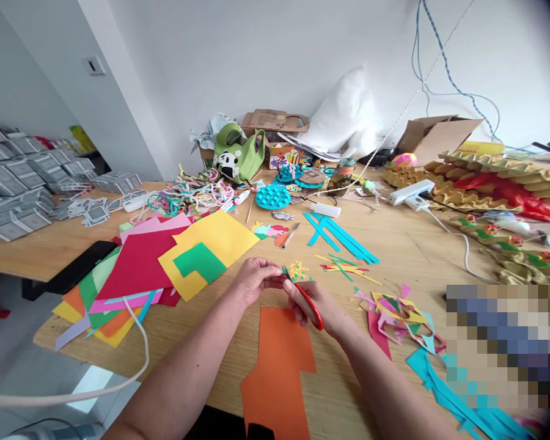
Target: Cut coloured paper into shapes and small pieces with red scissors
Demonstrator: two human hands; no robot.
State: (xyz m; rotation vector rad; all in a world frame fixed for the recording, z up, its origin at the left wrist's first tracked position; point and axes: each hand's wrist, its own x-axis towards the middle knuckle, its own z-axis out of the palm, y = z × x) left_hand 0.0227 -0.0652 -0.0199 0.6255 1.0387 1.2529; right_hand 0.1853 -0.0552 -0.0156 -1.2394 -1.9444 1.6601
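My right hand (318, 305) grips a pair of scissors (312, 305) with red handles, and the dark blades point away toward my left fingertips. Close beside the blades, my left hand (259, 278) is closed in a pinch; whatever lies between its fingers is too small to make out. Just beyond both hands is a little pile of yellow and green paper snippets (299, 270). An orange sheet of paper (282, 366) with cut edges lies below my hands and reaches the table's front edge.
Coloured paper sheets (142, 263) are stacked at left, near a white cable (142, 348). Thin paper strips (348, 267), blue strips (339, 238) and a pen (291, 235) lie ahead. Paper scraps (401, 321) sit at right; a pixelated patch hides the far right.
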